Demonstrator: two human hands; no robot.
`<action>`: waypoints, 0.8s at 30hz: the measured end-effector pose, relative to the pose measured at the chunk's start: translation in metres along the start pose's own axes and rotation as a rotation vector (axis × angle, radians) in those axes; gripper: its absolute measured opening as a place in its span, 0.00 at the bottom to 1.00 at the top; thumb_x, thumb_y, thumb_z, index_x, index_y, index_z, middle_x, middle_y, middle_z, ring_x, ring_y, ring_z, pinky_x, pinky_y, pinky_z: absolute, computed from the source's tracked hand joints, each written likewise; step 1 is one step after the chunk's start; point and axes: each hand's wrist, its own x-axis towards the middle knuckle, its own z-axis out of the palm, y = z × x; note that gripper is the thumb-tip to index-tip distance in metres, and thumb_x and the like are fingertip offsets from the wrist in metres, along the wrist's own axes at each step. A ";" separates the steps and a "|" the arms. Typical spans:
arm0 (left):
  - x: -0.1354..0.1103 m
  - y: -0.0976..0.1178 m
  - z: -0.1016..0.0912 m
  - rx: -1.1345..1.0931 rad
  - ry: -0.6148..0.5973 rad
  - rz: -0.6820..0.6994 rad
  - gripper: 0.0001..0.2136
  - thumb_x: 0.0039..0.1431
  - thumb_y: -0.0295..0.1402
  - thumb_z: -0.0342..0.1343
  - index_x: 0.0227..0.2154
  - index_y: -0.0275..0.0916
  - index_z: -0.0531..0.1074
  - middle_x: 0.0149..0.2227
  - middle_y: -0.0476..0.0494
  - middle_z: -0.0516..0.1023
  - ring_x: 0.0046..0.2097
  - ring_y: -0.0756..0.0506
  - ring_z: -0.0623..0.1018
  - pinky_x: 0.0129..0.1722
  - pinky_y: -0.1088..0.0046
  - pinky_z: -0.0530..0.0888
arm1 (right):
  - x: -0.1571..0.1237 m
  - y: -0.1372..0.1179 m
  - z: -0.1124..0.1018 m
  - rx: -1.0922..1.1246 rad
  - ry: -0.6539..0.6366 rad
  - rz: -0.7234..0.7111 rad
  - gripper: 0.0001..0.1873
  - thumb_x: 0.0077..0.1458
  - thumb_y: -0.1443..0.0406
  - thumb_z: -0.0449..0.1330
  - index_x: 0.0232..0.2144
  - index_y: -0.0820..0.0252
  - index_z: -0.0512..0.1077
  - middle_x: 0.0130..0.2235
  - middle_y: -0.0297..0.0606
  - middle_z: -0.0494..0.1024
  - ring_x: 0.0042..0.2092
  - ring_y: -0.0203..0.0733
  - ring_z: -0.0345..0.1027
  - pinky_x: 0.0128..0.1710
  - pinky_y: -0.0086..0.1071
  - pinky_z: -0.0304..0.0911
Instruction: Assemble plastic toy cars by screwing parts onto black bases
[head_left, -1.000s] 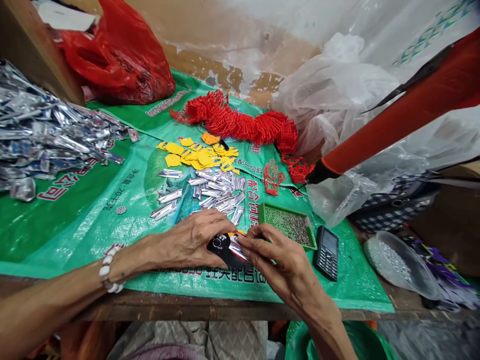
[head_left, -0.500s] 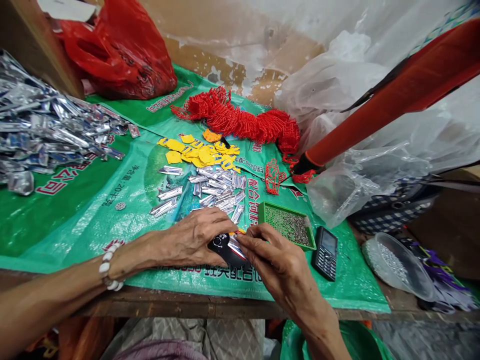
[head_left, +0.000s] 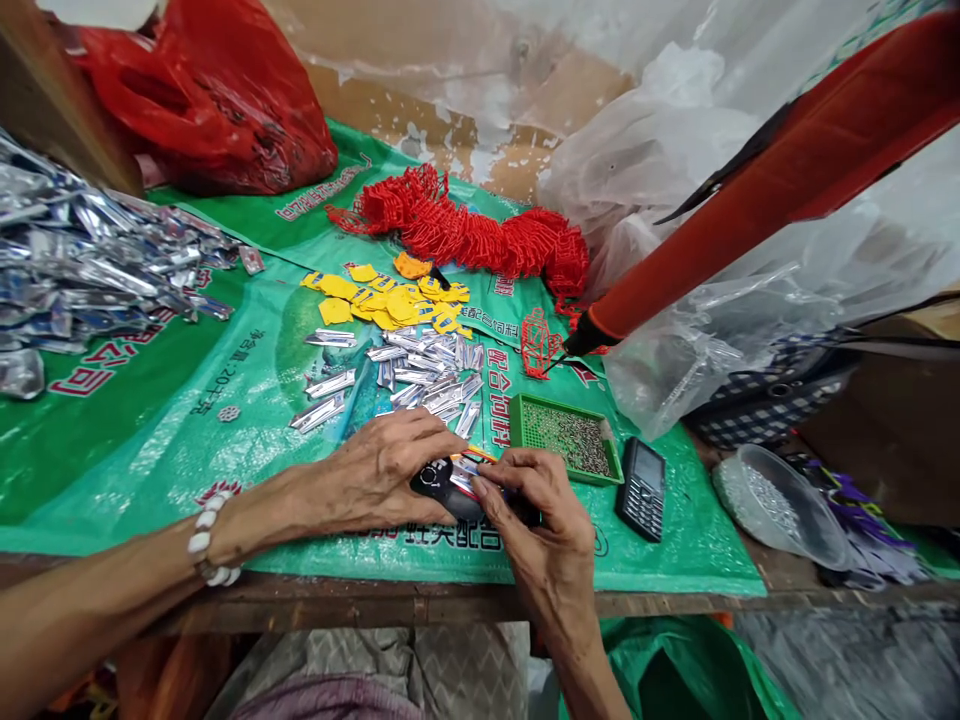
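My left hand (head_left: 382, 470) wraps its fingers over a small black tool (head_left: 439, 485) resting on the green woven sheet (head_left: 150, 430) near the table's front edge. My right hand (head_left: 536, 510) pinches a small silver and yellow piece (head_left: 471, 470) against the top of that tool, fingers pressed together. Just beyond my hands lie several loose silver foil strips (head_left: 420, 375) and yellow tags (head_left: 390, 300). A green tray of tiny metal pins (head_left: 566, 438) sits right of my hands.
A black phone (head_left: 641, 490) lies beside the tray. Red plastic pieces (head_left: 480, 235) are heaped at the back, a big foil pile (head_left: 82, 270) at left, a red bag (head_left: 202, 95) behind it. An orange pole (head_left: 750, 205) slants in from the right over clear plastic bags (head_left: 720, 150). A clear bowl (head_left: 780, 510) stands at right.
My right hand has drawn in closer and curled tighter over the piece on the black tool. The view has shifted slightly; my left hand holds its place.
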 end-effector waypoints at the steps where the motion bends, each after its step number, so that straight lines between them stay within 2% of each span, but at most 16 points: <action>1: 0.000 0.000 0.000 -0.002 0.005 -0.005 0.25 0.58 0.45 0.65 0.53 0.34 0.71 0.44 0.38 0.78 0.48 0.39 0.77 0.47 0.59 0.75 | -0.002 -0.001 0.000 -0.027 0.016 -0.028 0.06 0.59 0.70 0.63 0.37 0.54 0.76 0.37 0.37 0.76 0.41 0.41 0.71 0.37 0.36 0.70; 5: -0.002 -0.003 0.004 -0.014 0.038 -0.029 0.25 0.59 0.48 0.63 0.52 0.37 0.72 0.44 0.39 0.79 0.47 0.40 0.78 0.47 0.60 0.75 | -0.008 -0.004 -0.003 -0.136 0.026 -0.130 0.10 0.60 0.69 0.61 0.43 0.52 0.77 0.39 0.38 0.79 0.43 0.43 0.73 0.42 0.41 0.70; 7: -0.004 -0.006 0.008 -0.015 0.077 -0.025 0.27 0.58 0.48 0.64 0.55 0.38 0.71 0.46 0.39 0.79 0.48 0.39 0.78 0.48 0.58 0.76 | -0.011 -0.002 -0.004 -0.173 0.037 -0.155 0.15 0.60 0.69 0.61 0.48 0.51 0.76 0.42 0.39 0.80 0.45 0.44 0.74 0.45 0.43 0.70; 10: -0.005 -0.010 0.013 -0.029 0.142 -0.013 0.33 0.59 0.45 0.64 0.64 0.42 0.62 0.52 0.38 0.76 0.52 0.39 0.77 0.50 0.57 0.75 | -0.017 0.003 -0.001 -0.183 0.083 -0.141 0.22 0.60 0.70 0.61 0.56 0.50 0.72 0.45 0.40 0.81 0.47 0.45 0.75 0.48 0.44 0.69; 12: -0.005 -0.010 0.013 -0.045 0.178 -0.003 0.35 0.60 0.41 0.64 0.67 0.44 0.57 0.52 0.39 0.75 0.51 0.40 0.77 0.49 0.60 0.75 | -0.020 0.006 0.003 -0.154 0.124 -0.106 0.27 0.60 0.69 0.62 0.60 0.50 0.68 0.47 0.41 0.81 0.48 0.45 0.74 0.49 0.44 0.69; 16: -0.001 -0.003 0.007 -0.037 0.124 0.019 0.23 0.63 0.37 0.62 0.60 0.46 0.69 0.46 0.42 0.77 0.46 0.43 0.78 0.45 0.65 0.76 | -0.022 0.009 0.008 -0.069 0.133 -0.042 0.33 0.61 0.70 0.61 0.66 0.48 0.60 0.48 0.39 0.82 0.49 0.44 0.75 0.51 0.44 0.68; 18: 0.000 0.001 0.004 -0.030 0.108 0.039 0.18 0.64 0.36 0.61 0.56 0.45 0.73 0.48 0.40 0.77 0.47 0.43 0.79 0.46 0.65 0.77 | -0.022 0.009 0.009 -0.039 0.137 -0.012 0.35 0.60 0.70 0.61 0.67 0.46 0.58 0.47 0.37 0.83 0.49 0.44 0.75 0.52 0.43 0.68; 21: 0.003 0.004 0.003 0.031 0.177 0.110 0.16 0.64 0.35 0.61 0.54 0.41 0.74 0.50 0.36 0.77 0.51 0.40 0.78 0.50 0.61 0.77 | -0.019 0.010 0.008 0.000 0.145 0.000 0.36 0.59 0.69 0.63 0.66 0.45 0.58 0.45 0.36 0.83 0.48 0.44 0.75 0.52 0.44 0.68; 24: 0.008 0.004 0.004 0.055 0.194 0.210 0.15 0.65 0.35 0.60 0.52 0.39 0.72 0.51 0.34 0.78 0.53 0.40 0.77 0.51 0.59 0.77 | -0.016 0.012 0.007 0.039 0.128 -0.007 0.36 0.59 0.68 0.63 0.66 0.45 0.59 0.45 0.37 0.83 0.48 0.45 0.76 0.52 0.45 0.69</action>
